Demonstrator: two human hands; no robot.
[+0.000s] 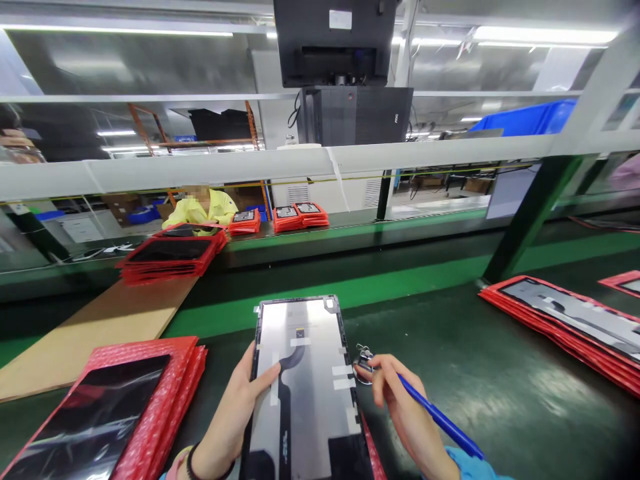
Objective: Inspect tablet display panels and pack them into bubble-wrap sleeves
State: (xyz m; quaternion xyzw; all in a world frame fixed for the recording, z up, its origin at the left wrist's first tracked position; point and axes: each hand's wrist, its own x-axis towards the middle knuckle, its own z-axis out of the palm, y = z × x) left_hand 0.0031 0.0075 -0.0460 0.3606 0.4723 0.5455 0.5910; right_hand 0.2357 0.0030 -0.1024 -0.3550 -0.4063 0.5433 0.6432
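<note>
We hold a panel (313, 387) over a green bench (450, 333), a blue tool (443, 420) in our right hand (403, 393).
Small letters on the computer case (370, 117) seem to read AOC; the white label (341, 19) behind the monitor (330, 43) and the panel's print are too small for us to read. At left, a dark screen (100, 413) lies on red bubble sleeves (155, 417); we cannot see inside the blue bin (530, 119). Our left hand (245, 393) grips the panel's left edge, thumb on its back beside the black ribbon (285, 407). Our right fingers close narrowly around the tool, tips just beside the panel's right edge, by a metal ring (364, 373); whether they touch it, we cannot tell.
</note>
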